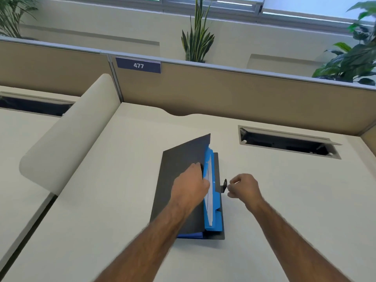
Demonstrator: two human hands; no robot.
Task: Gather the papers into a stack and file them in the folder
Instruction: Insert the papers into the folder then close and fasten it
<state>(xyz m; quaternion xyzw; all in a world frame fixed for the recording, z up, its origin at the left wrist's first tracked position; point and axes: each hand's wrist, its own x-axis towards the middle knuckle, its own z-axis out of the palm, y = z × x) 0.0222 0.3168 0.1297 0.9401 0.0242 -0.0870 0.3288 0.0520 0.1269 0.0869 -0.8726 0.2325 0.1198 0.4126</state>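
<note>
Bare forearms in from the near edge over matte cream tabletop (pixel 284 200), wide clear surface on both sides of the work. Left hand (pixel 190 185) pressed on the dark grey cover of the folder (pixel 179 169), fingers curled over the cover's right edge and gripping it, cover lifted at an angle. Inside, blue tabbed dividers (pixel 212 216) with white papers (pixel 209 200) tucked between, thin edges showing. Right hand (pixel 244 187) just right of the folder, fingers loosely curled, thumb and fingertips close by the small dark clasp tab (pixel 224 185); cannot tell whether pinching it. Folder flat near tabletop centre, well clear of all edges. Farther right, rectangular cable slot (pixel 289 144), metal-rimmed, lid propped. Left, rounded cream divider (pixel 67 139). Beyond, tan fabric partition (pixel 223 94) with label 477 (pixel 138 65); plants (pixel 197 37) behind.
</note>
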